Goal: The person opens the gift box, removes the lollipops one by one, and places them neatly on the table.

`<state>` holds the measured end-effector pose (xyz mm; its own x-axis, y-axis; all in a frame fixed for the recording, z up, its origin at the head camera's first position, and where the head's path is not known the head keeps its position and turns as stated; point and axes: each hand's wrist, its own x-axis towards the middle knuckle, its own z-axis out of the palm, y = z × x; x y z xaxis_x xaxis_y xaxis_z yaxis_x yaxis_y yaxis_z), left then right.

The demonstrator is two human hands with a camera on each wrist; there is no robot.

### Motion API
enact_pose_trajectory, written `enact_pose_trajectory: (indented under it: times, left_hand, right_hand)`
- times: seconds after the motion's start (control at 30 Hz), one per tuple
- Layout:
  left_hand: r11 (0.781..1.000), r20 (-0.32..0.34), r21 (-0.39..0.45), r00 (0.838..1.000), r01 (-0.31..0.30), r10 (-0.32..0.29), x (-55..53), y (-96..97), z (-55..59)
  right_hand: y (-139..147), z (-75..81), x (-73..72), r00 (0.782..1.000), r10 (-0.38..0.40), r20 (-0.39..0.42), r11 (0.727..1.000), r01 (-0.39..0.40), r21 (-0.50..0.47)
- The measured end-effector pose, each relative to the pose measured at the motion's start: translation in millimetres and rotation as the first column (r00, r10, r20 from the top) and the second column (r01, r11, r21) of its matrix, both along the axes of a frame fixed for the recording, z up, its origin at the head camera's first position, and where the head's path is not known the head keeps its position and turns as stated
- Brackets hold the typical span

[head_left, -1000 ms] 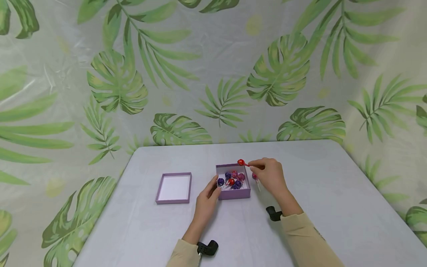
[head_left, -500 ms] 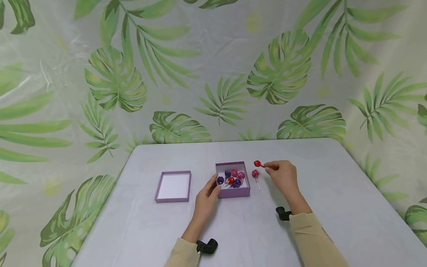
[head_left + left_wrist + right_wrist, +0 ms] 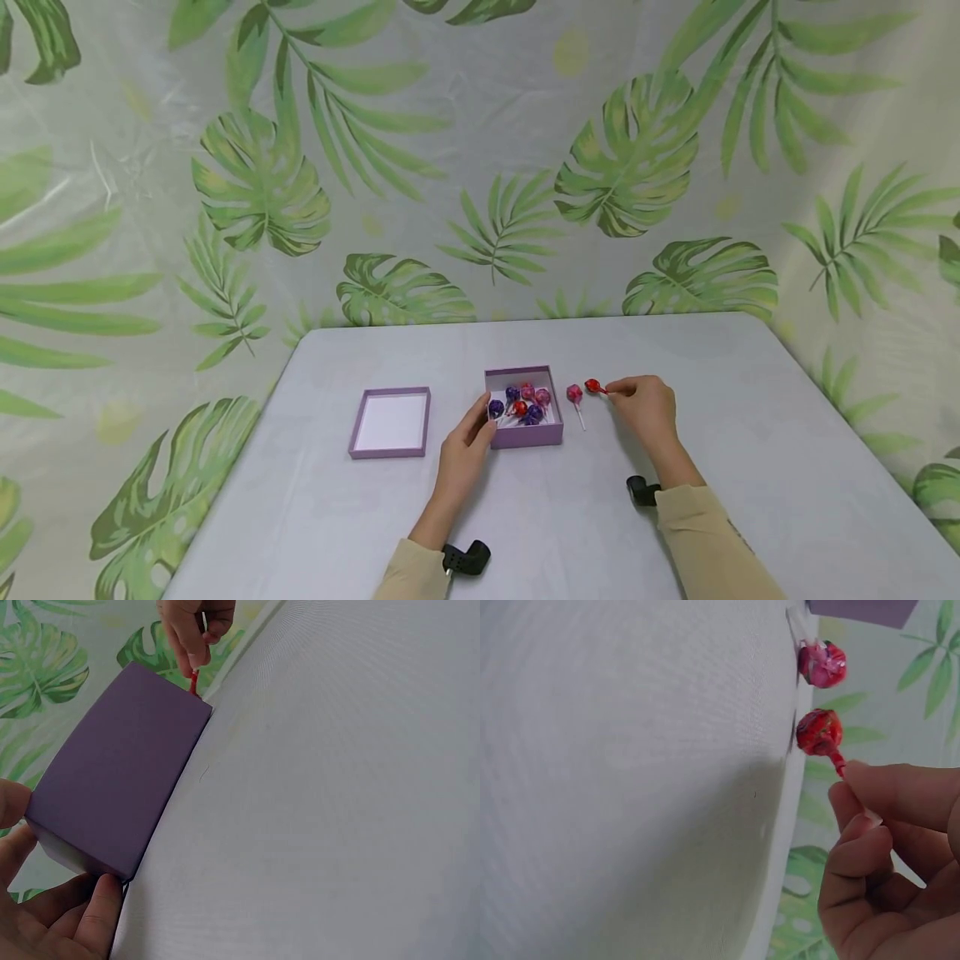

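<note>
My right hand [image 3: 645,412] pinches a red-wrapped lollipop [image 3: 819,733] by its stick, just right of the open box. The lollipop's head points left, low over the table. Beside it a pink lollipop [image 3: 574,393] lies with its white stick toward me. The purple box [image 3: 528,437] stands mid-table, holding several purple, pink and red lollipops [image 3: 521,407]. At the box's left side, my left hand [image 3: 462,458] holds the wall near the front corner. In the left wrist view, thumb and fingers [image 3: 101,919] meet the box's edges; the lollipops inside are hidden there.
A purple-rimmed box lid [image 3: 390,455] lies inside-up to the left of the box. The white table [image 3: 600,533] has its far edge against a leaf-patterned backdrop [image 3: 495,167]. Black wrist cameras [image 3: 467,557] sit on both wrists.
My right hand has carried the red lollipop from over the box's back right corner rightward, past the pink lollipop, then lowered it toward the table. The left hand stays on the box.
</note>
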<state>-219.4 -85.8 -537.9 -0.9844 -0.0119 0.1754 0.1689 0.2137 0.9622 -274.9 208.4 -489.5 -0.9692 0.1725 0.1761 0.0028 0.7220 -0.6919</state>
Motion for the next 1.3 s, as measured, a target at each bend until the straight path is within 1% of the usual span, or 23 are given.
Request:
enact_pose_trajectory:
  times: [0.1,0.3,0.5,0.7,0.8,0.97,1.23,1.3]
  left_hand:
    - [1.000,-0.006,0.009,1.000,-0.001,0.001,0.6,0.4,-0.3]
    - [1.000,0.019,0.013,1.000,0.003,-0.003,0.7,0.6,0.7]
    - [1.000,0.020,0.008,1.000,0.004,-0.004,0.4,-0.5,1.1]
    - [1.000,-0.006,0.014,1.000,0.005,-0.005,0.3,0.0,0.9]
    - [1.000,-0.013,0.016,1.000,0.008,-0.007,-0.3,0.4,-0.2]
    - [1.000,-0.006,0.016,1.000,0.010,-0.010,0.2,1.7,-1.7]
    - [1.000,-0.002,-0.008,1.000,0.007,-0.007,0.4,-0.9,0.1]
    - [1.000,-0.012,-0.013,1.000,0.006,-0.006,0.2,-1.4,-0.5]
  right_hand:
    - [1,-2.4,-0.5,1.000,-0.003,0.012,1.000,0.003,0.013]
    - [3,-3.7,-2.0,0.997,-0.011,0.072,1.000,0.010,0.025]
    - [3,-5.5,-3.8,0.991,0.011,0.130,1.000,-0.013,0.017]
    - [5,-5.6,-6.0,0.972,0.054,0.227,0.998,-0.056,0.002]
    - [6,-5.5,-7.1,0.962,0.071,0.262,0.997,-0.075,0.004]
    - [8,-3.3,-7.3,0.955,0.099,0.281,0.995,-0.100,-0.010]
    - [6,-4.0,-11.7,0.954,0.104,0.282,0.994,-0.104,-0.015]
    - [6,-4.4,-12.7,0.953,0.106,0.283,0.994,-0.107,-0.013]
